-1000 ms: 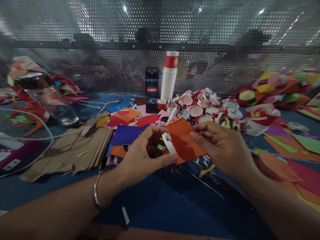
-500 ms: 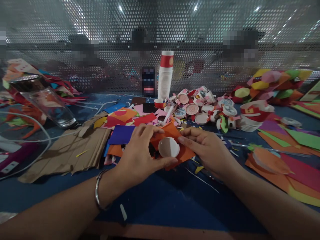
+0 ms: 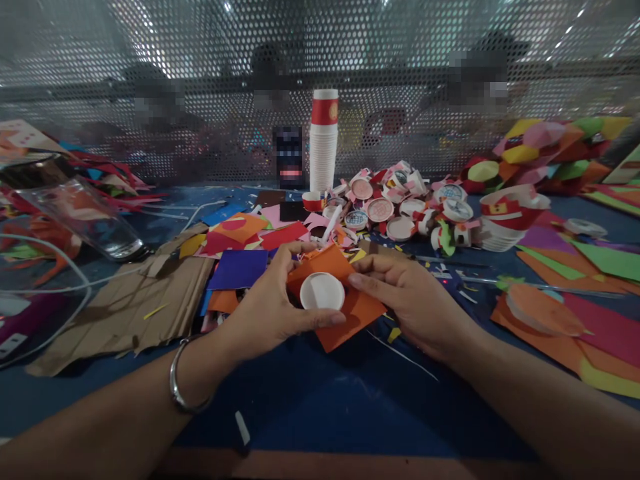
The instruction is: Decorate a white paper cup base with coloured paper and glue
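Between my hands, above the blue table, is a sheet of orange paper (image 3: 357, 313). On it lies a round white piece (image 3: 323, 293) that looks like the cut-off bottom of a paper cup, its shallow hollow facing me. My left hand (image 3: 273, 293) grips paper and cup bottom together, the thumb across the near rim and the fingers at the far side. My right hand (image 3: 405, 293) pinches the orange sheet near its right corner, thumb on top; its other fingertips are hidden behind the paper.
A tall stack of paper cups (image 3: 324, 143) stands at the back beside a phone (image 3: 289, 157). Cut cup bottoms (image 3: 381, 210) are heaped right of it. Flattened cardboard (image 3: 120, 313), a tilted clear tumbler (image 3: 100, 217) and a white cable (image 3: 83, 267) lie left; coloured paper (image 3: 600, 333) lies right.
The orange paper now lies flatter and faces me more. The cup bottom has shifted slightly left with my left hand. The whole view has tilted a little.
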`<state>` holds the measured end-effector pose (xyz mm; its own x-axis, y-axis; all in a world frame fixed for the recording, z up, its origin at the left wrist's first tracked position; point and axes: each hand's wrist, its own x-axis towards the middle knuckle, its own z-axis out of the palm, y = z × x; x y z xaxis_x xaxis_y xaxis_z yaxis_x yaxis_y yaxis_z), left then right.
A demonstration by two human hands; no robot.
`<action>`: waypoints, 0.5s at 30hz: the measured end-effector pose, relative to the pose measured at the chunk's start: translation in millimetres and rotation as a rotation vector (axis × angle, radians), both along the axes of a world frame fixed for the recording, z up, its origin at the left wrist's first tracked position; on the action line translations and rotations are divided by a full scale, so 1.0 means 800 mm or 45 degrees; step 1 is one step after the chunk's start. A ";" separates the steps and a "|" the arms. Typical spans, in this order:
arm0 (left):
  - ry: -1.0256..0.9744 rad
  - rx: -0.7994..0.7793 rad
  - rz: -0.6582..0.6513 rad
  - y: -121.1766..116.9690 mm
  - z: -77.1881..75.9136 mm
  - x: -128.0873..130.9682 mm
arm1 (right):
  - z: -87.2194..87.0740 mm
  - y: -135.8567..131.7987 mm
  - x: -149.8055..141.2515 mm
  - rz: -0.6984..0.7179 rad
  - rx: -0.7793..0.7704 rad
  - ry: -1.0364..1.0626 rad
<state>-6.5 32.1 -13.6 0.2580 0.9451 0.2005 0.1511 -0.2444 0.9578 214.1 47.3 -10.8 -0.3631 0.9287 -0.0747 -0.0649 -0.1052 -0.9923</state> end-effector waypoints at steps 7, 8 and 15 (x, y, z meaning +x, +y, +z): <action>0.018 -0.076 -0.049 -0.004 0.004 0.001 | 0.001 -0.001 0.000 0.102 0.045 -0.022; 0.038 -0.082 -0.042 -0.005 0.005 0.003 | 0.001 -0.002 0.001 0.127 0.063 -0.020; 0.088 -0.164 0.003 -0.009 0.012 0.010 | 0.001 -0.006 0.003 0.146 0.052 0.013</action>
